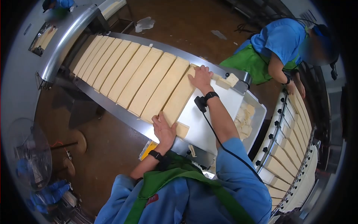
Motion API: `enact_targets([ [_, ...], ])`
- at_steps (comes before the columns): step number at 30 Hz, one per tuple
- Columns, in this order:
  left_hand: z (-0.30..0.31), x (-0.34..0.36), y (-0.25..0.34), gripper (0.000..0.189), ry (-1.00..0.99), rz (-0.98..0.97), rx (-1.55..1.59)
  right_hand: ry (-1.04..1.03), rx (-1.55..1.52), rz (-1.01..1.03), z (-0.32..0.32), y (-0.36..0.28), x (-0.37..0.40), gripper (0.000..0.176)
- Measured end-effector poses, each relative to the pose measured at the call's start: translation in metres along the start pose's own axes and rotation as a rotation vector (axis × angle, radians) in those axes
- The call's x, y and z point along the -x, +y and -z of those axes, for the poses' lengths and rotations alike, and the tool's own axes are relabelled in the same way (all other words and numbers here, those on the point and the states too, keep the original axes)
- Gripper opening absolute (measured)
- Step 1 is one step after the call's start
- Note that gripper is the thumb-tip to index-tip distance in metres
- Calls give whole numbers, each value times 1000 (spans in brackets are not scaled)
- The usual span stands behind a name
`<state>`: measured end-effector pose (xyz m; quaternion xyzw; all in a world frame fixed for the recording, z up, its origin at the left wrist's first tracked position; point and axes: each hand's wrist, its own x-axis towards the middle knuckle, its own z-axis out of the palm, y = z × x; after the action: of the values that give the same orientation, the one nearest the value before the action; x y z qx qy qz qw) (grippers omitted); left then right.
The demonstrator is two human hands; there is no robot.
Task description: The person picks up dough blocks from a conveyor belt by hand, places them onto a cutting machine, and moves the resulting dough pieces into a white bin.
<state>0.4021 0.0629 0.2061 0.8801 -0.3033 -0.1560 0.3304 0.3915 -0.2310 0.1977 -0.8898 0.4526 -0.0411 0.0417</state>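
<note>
Pale, flat dough slabs point(138, 77) lie side by side in a row along the conveyor belt. The slab nearest me point(180, 98) is between my hands. My left hand point(164, 130) grips its near end, fingers over the edge. At the far end, my right hand point(201, 79) has its fingers curled on the slab's corner. A small dough offcut point(182, 130) lies beside my left hand. Other cut pieces point(231, 79) sit to the right of my right hand. Both wrists wear dark bands, and a cable runs from a device on my right forearm.
A white bin point(261, 112) of dough scraps stands at my right. Beyond it, a second curved conveyor point(278, 123) carries more slabs, where a co-worker point(278, 48) in a green apron reaches in. A metal-hooded machine point(71, 41) spans the belt's far end. A fan point(30, 153) stands left.
</note>
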Motion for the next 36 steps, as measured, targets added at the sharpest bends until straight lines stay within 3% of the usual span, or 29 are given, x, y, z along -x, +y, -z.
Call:
enact_targets([
  [2,-2,1,2,81,-11,-40,-31,-23,-52,-31,12,20,15,53],
  [6,-3,-3,8,78,-94,-224,-124,192,-285,42,20,99,79,47],
  [7,-4,-6,10,78,-127,-280,-137,75,-343,-81,36,114,100,51],
  [10,-5,-19,22,78,-286,-429,-126,154,-351,-453,50,144,153,58],
  [11,-9,-24,22,81,-305,-487,-175,261,-252,-405,44,149,165,59],
  [12,-8,-27,30,87,-415,-408,-270,300,-195,-378,29,155,173,58],
  [14,-18,-27,37,98,-450,-296,-413,378,-73,-349,-2,161,180,55],
  [16,-38,-29,25,100,-394,-422,-396,483,-232,-357,-1,145,188,52],
  [18,-34,-22,30,91,-340,-366,-231,406,-358,-453,18,127,206,50],
  [19,-25,-14,39,89,-341,-332,-179,497,-405,-435,1,130,214,48],
  [21,-28,4,36,79,-152,-508,-146,599,-510,-525,14,119,246,52],
  [23,-33,20,44,73,-174,-591,-61,618,-551,-574,48,116,285,60],
  [25,-41,38,66,63,-171,-649,65,784,-508,-622,65,133,318,60],
  [29,-71,99,137,64,-198,-894,154,1053,-272,-745,118,193,411,53],
  [31,-78,144,180,70,-322,-972,117,1154,-223,-884,127,238,462,44],
  [33,-80,186,217,79,-472,-1122,15,1226,-401,-984,152,274,510,37],
  [34,-81,206,232,81,-528,-1198,12,1252,-310,-1025,154,296,532,33],
  [36,-83,243,260,82,-682,-1250,-47,1151,-214,-1109,149,339,572,37],
])
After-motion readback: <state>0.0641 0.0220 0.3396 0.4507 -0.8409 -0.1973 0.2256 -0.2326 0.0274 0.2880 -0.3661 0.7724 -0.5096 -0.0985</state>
